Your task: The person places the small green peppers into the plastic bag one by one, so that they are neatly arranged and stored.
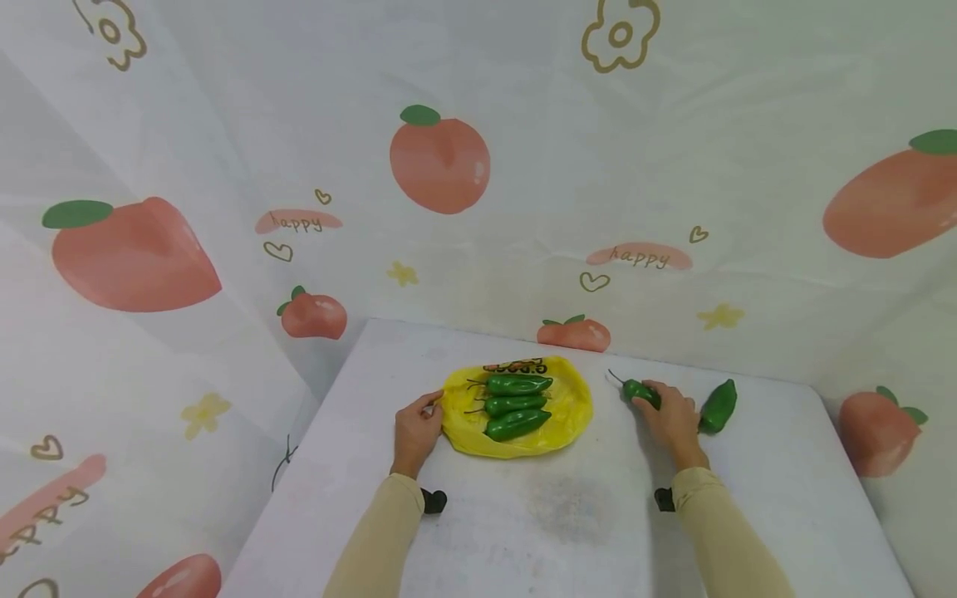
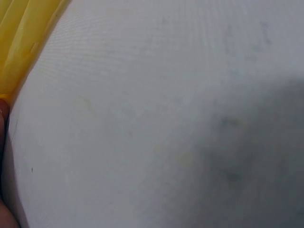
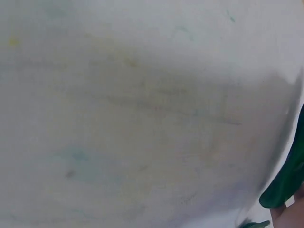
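Observation:
A yellow plastic bag (image 1: 571, 407) lies spread on the table, with three green peppers (image 1: 517, 384) in a stack of rows on it. At the bag's left edge my left hand (image 1: 419, 432) pinches the plastic between thumb and finger. The left wrist view catches only a strip of the yellow bag (image 2: 21, 38) and a bit of finger. To the right of the bag, my right hand (image 1: 673, 422) grips another green pepper (image 1: 635, 390), its thin stem pointing up-left. That pepper (image 3: 287, 173) shows at the right edge of the right wrist view.
One more green pepper (image 1: 719, 407) lies on the table just right of my right hand. The white table (image 1: 568, 531) is bounded behind and at the sides by a hanging sheet (image 1: 516, 249) printed with peaches. A dark cord (image 1: 282, 461) hangs by the table's left edge.

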Demonstrator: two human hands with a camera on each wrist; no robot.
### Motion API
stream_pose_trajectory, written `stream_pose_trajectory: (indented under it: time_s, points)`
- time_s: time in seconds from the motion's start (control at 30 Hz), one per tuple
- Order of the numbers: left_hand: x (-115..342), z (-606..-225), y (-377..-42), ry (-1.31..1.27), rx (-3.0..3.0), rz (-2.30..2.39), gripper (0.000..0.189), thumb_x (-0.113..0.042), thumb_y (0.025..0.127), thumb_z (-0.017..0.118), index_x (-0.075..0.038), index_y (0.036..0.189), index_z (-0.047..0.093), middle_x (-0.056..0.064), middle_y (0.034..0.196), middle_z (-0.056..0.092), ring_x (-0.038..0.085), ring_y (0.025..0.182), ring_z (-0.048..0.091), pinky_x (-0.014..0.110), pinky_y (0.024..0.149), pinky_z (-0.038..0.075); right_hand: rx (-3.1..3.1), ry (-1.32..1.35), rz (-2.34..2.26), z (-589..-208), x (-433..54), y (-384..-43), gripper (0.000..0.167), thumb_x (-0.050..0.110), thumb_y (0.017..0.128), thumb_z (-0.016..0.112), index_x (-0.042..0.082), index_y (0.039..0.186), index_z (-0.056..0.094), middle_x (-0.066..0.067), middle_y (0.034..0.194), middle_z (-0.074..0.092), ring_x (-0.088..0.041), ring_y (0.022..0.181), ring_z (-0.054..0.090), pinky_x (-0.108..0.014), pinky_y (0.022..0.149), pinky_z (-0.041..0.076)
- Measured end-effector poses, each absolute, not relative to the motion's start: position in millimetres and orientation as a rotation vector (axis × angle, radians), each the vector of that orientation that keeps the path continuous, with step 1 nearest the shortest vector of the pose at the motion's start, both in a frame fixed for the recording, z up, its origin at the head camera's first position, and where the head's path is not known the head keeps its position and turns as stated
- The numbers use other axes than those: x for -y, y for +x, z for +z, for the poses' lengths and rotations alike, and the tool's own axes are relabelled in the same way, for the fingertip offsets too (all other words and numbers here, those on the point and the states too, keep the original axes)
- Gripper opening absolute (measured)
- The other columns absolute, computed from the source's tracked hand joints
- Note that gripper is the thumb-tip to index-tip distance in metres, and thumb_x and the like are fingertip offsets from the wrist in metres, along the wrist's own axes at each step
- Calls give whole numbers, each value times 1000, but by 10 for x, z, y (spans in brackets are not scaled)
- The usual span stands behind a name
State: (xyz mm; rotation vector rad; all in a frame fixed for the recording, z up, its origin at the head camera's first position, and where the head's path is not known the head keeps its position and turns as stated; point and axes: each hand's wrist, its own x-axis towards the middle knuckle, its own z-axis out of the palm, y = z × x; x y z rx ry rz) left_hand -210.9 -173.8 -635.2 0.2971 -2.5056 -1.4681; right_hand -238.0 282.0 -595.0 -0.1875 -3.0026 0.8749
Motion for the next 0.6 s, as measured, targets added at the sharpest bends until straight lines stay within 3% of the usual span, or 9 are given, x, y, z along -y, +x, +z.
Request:
stream_pose_trajectory:
  time_s: [0.17,0.4,0.6]
  points:
    - [1726,-6323,-2101,297,2498,-1489,27,-20,96,64,-27,118,78,2,97,74,15,50,52,24,48,45,2933,-147,865,-5895,-2781,-2362,53,36,100,63,7,144,53,-30,140,55,-50,116,47,-66,93,35]
    - [1728,-6350,-2100,276,2483,-1474,26,-19,95,64,-26,117,78,3,72,69,16,48,52,25,47,45,2852,-105,812,-5704,-2636,-2324,50,35,99,65,10,141,57,-26,138,58,-48,112,49,-63,90,38]
    - [1729,-6366,-2099,283,2494,-1467,27,-21,95,65,-26,118,78,2,97,74,14,51,52,24,49,47,2824,-62,811,-5584,-2547,-2285,50,35,99,66,10,141,58,-25,138,60,-47,112,48,-62,90,38]
